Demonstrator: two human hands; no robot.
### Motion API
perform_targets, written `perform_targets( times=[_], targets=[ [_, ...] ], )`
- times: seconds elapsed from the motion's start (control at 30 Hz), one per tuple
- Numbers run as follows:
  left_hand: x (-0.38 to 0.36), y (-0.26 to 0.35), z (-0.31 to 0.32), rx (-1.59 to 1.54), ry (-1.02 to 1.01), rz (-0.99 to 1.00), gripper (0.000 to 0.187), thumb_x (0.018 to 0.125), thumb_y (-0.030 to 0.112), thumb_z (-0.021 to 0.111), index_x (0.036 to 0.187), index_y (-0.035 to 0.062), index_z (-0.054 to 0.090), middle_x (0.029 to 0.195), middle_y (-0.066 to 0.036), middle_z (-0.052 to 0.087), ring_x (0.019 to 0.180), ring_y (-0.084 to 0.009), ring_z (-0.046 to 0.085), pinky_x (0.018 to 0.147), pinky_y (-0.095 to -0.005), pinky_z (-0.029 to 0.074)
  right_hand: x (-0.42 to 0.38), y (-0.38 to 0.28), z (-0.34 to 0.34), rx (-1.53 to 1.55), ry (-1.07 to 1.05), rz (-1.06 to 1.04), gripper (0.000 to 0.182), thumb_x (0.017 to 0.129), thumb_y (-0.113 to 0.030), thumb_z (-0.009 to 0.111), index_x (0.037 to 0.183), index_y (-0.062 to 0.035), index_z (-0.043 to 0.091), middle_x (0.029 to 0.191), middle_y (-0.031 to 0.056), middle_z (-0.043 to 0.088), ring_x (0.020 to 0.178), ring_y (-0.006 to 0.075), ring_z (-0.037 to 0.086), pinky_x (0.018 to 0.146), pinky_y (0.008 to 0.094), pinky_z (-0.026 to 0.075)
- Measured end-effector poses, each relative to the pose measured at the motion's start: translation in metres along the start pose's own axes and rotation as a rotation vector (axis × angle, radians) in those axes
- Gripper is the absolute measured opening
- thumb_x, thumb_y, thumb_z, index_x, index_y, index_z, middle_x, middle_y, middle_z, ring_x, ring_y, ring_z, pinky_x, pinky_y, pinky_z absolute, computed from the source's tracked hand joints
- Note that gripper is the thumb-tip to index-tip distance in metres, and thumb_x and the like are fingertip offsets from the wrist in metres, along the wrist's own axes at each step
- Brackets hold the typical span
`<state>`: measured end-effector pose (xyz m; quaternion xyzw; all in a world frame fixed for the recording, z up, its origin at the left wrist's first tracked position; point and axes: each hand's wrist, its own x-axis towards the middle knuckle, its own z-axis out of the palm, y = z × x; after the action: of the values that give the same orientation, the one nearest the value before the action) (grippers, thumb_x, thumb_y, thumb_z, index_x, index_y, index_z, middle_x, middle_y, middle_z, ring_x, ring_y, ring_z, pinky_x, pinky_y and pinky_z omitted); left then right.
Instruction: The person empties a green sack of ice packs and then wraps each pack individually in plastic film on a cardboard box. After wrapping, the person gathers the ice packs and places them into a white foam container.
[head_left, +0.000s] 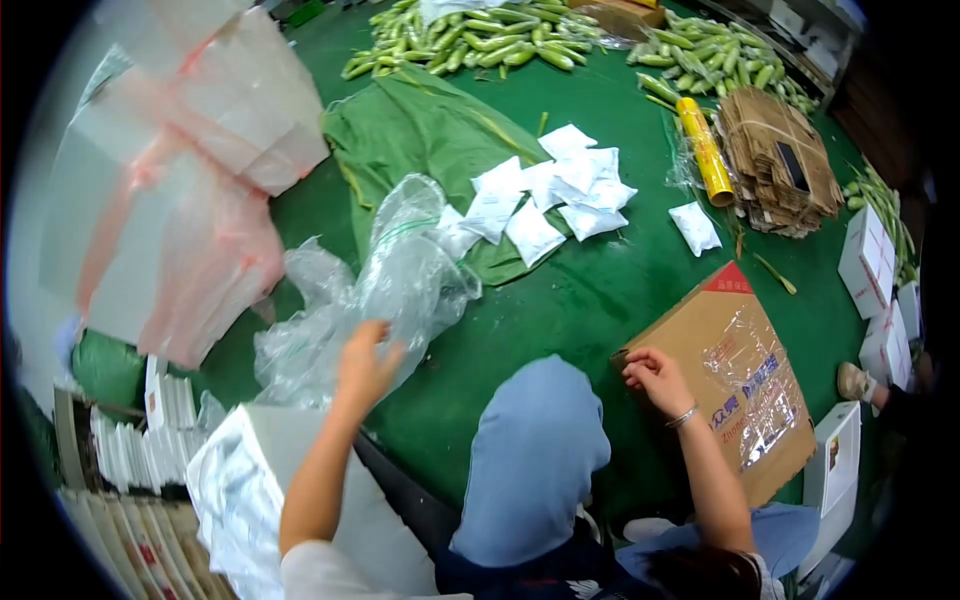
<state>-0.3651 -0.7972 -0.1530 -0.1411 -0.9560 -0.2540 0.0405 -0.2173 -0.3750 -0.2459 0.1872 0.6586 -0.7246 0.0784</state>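
My left hand [366, 368] is over a crumpled clear plastic bag [415, 285], its thumb and fingers apart and slightly blurred. It overlaps the bag's lower part in this view. At the upper left edge of a large brown cardboard box [735, 390] is my right hand [656, 381], fingers loosely bent and nothing visible in them. The box stands tilted by my knee, with blue and red print and shiny tape on its face. Beyond the bag, several white sealed packets [570, 185] lie partly on a green sheet [420, 130]; a single packet [695, 228] lies apart.
Long green vegetables [480, 35] are heaped at the back, with another pile [720, 60] to the right. A yellow roll [705, 150] lies beside flattened cardboard [770, 130] bearing a phone. Wrapped white boxes [150, 200] stand left; a lined white foam box [370, 510] is beside me.
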Motion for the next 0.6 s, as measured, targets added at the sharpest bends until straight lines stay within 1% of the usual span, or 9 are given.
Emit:
perform_targets(
  times=[0.17,0.23,0.27,0.33,0.37,0.43,0.5,0.53,0.6],
  targets=[
    [0.150,-0.009,0.209,-0.177,-0.301,0.226,0.049,0.080,0.021,0.065,0.119,-0.0046,0.051,0.116,-0.029,0.054,0.105,-0.0409,0.055,0.090,-0.0443,0.046,0.073,-0.001,-0.011,-0.010,0.052,0.006,0.017,0.087,-0.007,0.059,0.102,0.0014,0.058,0.084,0.0064,0.064,0.074,0.0120,0.062,0.069,0.0240,0.051],
    [0.217,-0.052,0.272,0.001,-0.202,0.194,0.052,0.080,0.024,0.065,0.118,-0.0081,0.049,0.118,-0.031,0.052,0.110,-0.0434,0.052,0.094,-0.0459,0.043,0.116,-0.008,-0.024,-0.134,0.048,0.019,0.020,0.086,-0.012,0.061,0.100,0.0014,0.058,0.081,0.0076,0.064,0.071,0.0130,0.062,0.066,0.0254,0.050],
    [0.267,-0.081,0.290,0.064,0.058,0.034,0.055,0.079,0.027,0.065,0.116,-0.0110,0.049,0.118,-0.033,0.051,0.111,-0.0444,0.050,0.096,-0.0473,0.040,0.155,-0.005,-0.038,-0.270,0.119,0.028,0.021,0.086,-0.015,0.062,0.100,0.0013,0.058,0.080,0.0078,0.064,0.070,0.0138,0.062,0.064,0.0269,0.050],
    [0.304,-0.128,0.286,0.057,0.041,-0.197,0.056,0.077,0.031,0.070,0.109,-0.0085,0.047,0.110,-0.031,0.057,0.105,-0.0443,0.056,0.090,-0.0475,0.046,0.228,0.001,-0.062,-0.458,0.241,-0.004,0.026,0.085,-0.020,0.063,0.099,0.0008,0.059,0.077,0.0074,0.064,0.067,0.0152,0.061,0.062,0.0285,0.049],
    [0.306,-0.124,0.268,0.124,0.022,-0.422,0.058,0.076,0.034,0.071,0.108,-0.0061,0.045,0.107,-0.030,0.059,0.102,-0.0426,0.059,0.086,-0.0469,0.048,0.262,0.007,-0.074,-0.504,0.325,-0.032,0.028,0.085,-0.024,0.063,0.100,0.0006,0.059,0.076,0.0069,0.064,0.066,0.0157,0.061,0.061,0.0288,0.049],
    [0.306,-0.178,0.276,0.394,0.000,-0.607,0.077,0.076,0.048,0.066,0.123,-0.0074,0.039,0.112,-0.028,0.060,0.108,-0.0393,0.058,0.088,-0.0512,0.046,0.327,0.011,-0.095,-0.380,0.444,0.174,0.041,0.085,-0.036,0.063,0.103,-0.0001,0.058,0.083,0.0074,0.064,0.071,0.0172,0.061,0.062,0.0310,0.049],
    [0.288,-0.237,0.274,0.428,-0.302,-0.707,0.085,0.078,0.060,0.056,0.125,-0.0106,0.045,0.123,-0.027,0.054,0.111,-0.0414,0.056,0.091,-0.0524,0.043,0.374,0.008,-0.101,-0.180,0.576,0.337,0.064,0.081,-0.054,0.062,0.116,-0.0012,0.054,0.100,0.0112,0.062,0.085,0.0222,0.061,0.067,0.0380,0.049],
    [0.279,-0.255,0.272,0.439,-0.502,-0.780,0.089,0.077,0.064,0.054,0.123,-0.0117,0.048,0.126,-0.028,0.052,0.110,-0.0426,0.056,0.091,-0.0520,0.043,0.391,0.005,-0.100,-0.176,0.575,0.347,0.064,0.081,-0.054,0.062,0.116,-0.0012,0.054,0.100,0.0112,0.062,0.085,0.0222,0.061,0.067,0.0380,0.049],
    [0.244,-0.233,0.266,0.591,-0.336,-0.759,0.092,0.076,0.072,0.050,0.119,-0.0096,0.055,0.122,-0.028,0.055,0.106,-0.0428,0.057,0.090,-0.0512,0.043,0.415,0.004,-0.097,-0.065,0.674,0.477,0.083,0.075,-0.065,0.061,0.128,-0.0027,0.047,0.118,0.0137,0.056,0.098,0.0278,0.058,0.072,0.0451,0.048]
  ],
)
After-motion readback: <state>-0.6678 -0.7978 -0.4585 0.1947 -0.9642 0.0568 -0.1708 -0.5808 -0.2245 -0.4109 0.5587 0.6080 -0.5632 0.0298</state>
